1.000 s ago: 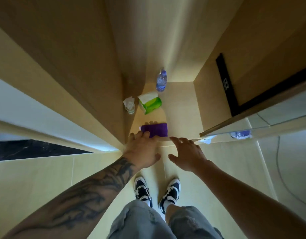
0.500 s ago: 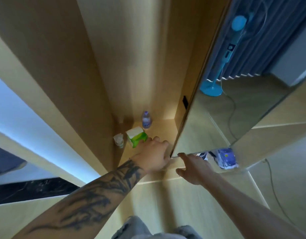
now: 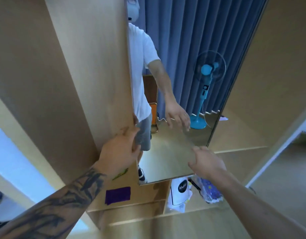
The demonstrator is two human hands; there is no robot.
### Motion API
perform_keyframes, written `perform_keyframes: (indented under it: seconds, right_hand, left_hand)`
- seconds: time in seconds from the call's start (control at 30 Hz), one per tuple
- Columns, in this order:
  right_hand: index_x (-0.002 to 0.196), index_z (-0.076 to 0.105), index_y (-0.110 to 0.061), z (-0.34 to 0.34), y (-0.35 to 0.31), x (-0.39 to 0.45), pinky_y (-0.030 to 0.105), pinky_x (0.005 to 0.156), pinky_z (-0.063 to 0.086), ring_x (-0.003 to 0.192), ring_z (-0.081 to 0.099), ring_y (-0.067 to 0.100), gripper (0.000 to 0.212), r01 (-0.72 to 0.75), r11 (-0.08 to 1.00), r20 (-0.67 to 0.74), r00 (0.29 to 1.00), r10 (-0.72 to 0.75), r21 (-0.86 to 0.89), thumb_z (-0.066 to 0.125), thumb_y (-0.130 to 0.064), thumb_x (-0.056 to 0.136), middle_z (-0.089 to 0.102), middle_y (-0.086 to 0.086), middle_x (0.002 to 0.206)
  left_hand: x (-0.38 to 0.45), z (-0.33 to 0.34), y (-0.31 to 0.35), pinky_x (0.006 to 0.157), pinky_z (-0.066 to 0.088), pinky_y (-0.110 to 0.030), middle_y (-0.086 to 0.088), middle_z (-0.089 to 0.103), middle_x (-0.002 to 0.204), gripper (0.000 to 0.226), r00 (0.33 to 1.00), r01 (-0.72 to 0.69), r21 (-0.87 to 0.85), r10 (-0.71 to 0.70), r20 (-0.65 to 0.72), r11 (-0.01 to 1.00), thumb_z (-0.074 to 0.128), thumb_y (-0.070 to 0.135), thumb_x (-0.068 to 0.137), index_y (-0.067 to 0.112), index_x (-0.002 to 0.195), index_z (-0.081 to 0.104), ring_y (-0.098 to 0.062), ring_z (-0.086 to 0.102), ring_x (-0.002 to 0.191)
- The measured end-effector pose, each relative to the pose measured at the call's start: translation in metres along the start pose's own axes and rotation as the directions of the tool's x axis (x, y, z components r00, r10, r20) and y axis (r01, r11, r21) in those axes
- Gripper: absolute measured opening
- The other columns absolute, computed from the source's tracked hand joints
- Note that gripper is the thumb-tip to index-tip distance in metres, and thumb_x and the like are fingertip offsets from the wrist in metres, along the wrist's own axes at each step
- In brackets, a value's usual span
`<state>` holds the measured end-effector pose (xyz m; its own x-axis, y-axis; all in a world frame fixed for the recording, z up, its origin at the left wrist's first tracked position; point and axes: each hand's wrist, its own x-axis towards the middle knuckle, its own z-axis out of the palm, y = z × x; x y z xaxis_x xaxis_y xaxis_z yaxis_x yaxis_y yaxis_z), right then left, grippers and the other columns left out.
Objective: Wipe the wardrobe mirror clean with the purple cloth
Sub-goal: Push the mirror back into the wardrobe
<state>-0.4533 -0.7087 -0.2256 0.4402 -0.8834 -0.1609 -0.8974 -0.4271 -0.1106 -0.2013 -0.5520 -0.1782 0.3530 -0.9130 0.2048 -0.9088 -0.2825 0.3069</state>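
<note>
Swinging the mirror door round to face us, our left hand grips its edge, right hand spread open against the glass, purple cloth not yet picked up from the shelf.

Cloth was purple, wardrobe light tan wood. Bag white w/ black logo; left forearm had dark tattoos.

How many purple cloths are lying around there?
1. The purple cloth lies flat on the wardrobe shelf, below the left hand and left of the mirror's bottom corner. Others may be hidden behind the mirrored door.
</note>
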Motion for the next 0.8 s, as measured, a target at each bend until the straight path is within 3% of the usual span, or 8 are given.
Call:
perform_keyframes:
  seconds: [0.1, 0.23, 0.4, 0.5, 0.57, 0.67, 0.73, 0.8]
  right_hand:
    - [0.163, 0.022, -0.025, -0.033, 0.024, 0.006, 0.045, 0.109, 0.042, 0.141, 0.045, 0.035, 0.072, -0.042, 0.997, -0.141, 0.989, 0.050, 0.057, 0.054, -0.040, 0.100, 0.029, 0.005, 0.165]
    - [0.166, 0.002, -0.023, -0.085, 0.045, 0.016, 0.051, 0.111, 0.041, 0.144, 0.040, 0.039, 0.085, -0.058, 0.981, -0.313, 0.943, 0.114, 0.183, 0.055, -0.036, 0.101, 0.018, 0.007, 0.171]
    - [0.166, -0.005, -0.028, -0.131, 0.055, 0.033, 0.053, 0.107, 0.046, 0.140, 0.045, 0.040, 0.088, -0.007, 0.933, -0.417, 0.893, 0.167, 0.359, 0.055, -0.034, 0.102, 0.027, 0.011, 0.167]
    - [0.166, -0.007, -0.032, -0.143, 0.051, 0.042, 0.050, 0.107, 0.048, 0.137, 0.051, 0.036, 0.086, 0.075, 0.853, -0.438, 0.879, 0.188, 0.517, 0.052, -0.027, 0.103, 0.036, 0.013, 0.164]
    - [0.164, -0.011, -0.038, -0.146, 0.048, 0.045, 0.051, 0.105, 0.051, 0.133, 0.055, 0.033, 0.090, 0.133, 0.793, -0.444, 0.877, 0.185, 0.595, 0.053, -0.022, 0.102, 0.039, 0.009, 0.164]
    - [0.164, -0.010, -0.041, -0.145, 0.043, 0.049, 0.042, 0.084, 0.057, 0.110, 0.067, 0.028, 0.093, 0.183, 0.711, -0.449, 0.869, 0.206, 0.680, 0.055, -0.019, 0.101, 0.046, 0.005, 0.160]
    - [0.164, -0.004, -0.040, -0.143, 0.042, 0.051, 0.037, 0.079, 0.055, 0.103, 0.067, 0.022, 0.092, 0.233, 0.648, -0.475, 0.850, 0.226, 0.725, 0.056, -0.015, 0.100, 0.046, 0.001, 0.159]
    - [0.164, 0.006, -0.039, -0.141, 0.040, 0.053, 0.038, 0.090, 0.055, 0.117, 0.065, 0.024, 0.088, 0.293, 0.597, -0.516, 0.822, 0.242, 0.747, 0.059, -0.013, 0.099, 0.047, -0.001, 0.158]
  left_hand:
    - [0.005, -0.016, 0.020, 0.105, 0.048, -0.046, 0.000, 0.024, 0.165, 0.075, 0.992, -0.053, 0.004, 0.053, -0.118, 0.999, 0.061, 0.038, 0.098, 0.048, 0.157, 0.016, -0.029, 0.046, 0.140]
    - [0.022, -0.039, 0.042, 0.102, 0.050, -0.047, 0.001, 0.009, 0.163, 0.087, 0.946, -0.089, 0.095, 0.114, -0.302, 0.991, 0.073, 0.035, 0.089, 0.044, 0.158, 0.021, -0.032, 0.047, 0.135]
    - [0.046, -0.050, 0.057, 0.104, 0.052, -0.046, -0.007, -0.007, 0.167, 0.101, 0.898, -0.046, 0.120, 0.094, -0.430, 0.992, 0.079, 0.044, 0.083, 0.042, 0.162, 0.017, -0.038, 0.044, 0.140]
    - [0.056, -0.053, 0.062, 0.101, 0.056, -0.044, -0.008, -0.002, 0.165, 0.103, 0.860, -0.082, 0.136, 0.139, -0.491, 0.987, 0.086, 0.049, 0.073, 0.034, 0.160, 0.033, -0.037, 0.055, 0.135]
    - [0.062, -0.052, 0.064, 0.100, 0.056, -0.044, -0.009, 0.000, 0.166, 0.098, 0.873, -0.088, 0.105, 0.128, -0.471, 0.991, 0.081, 0.052, 0.077, 0.038, 0.160, 0.030, -0.038, 0.052, 0.139]
    - [0.068, -0.043, 0.061, 0.102, 0.055, -0.042, -0.014, -0.022, 0.168, 0.109, 0.909, -0.014, -0.008, 0.009, -0.416, 1.000, 0.074, 0.056, 0.084, 0.050, 0.161, -0.002, -0.041, 0.037, 0.149]
    - [0.074, -0.040, 0.059, 0.108, 0.052, -0.047, -0.011, -0.020, 0.169, 0.107, 0.914, -0.034, -0.008, 0.028, -0.406, 0.999, 0.075, 0.058, 0.083, 0.050, 0.161, 0.002, -0.044, 0.032, 0.151]
    - [0.078, -0.041, 0.057, 0.113, 0.045, -0.052, -0.003, -0.008, 0.168, 0.088, 0.930, -0.061, -0.083, 0.026, -0.367, 0.995, 0.074, 0.052, 0.086, 0.045, 0.158, 0.024, -0.043, 0.026, 0.152]
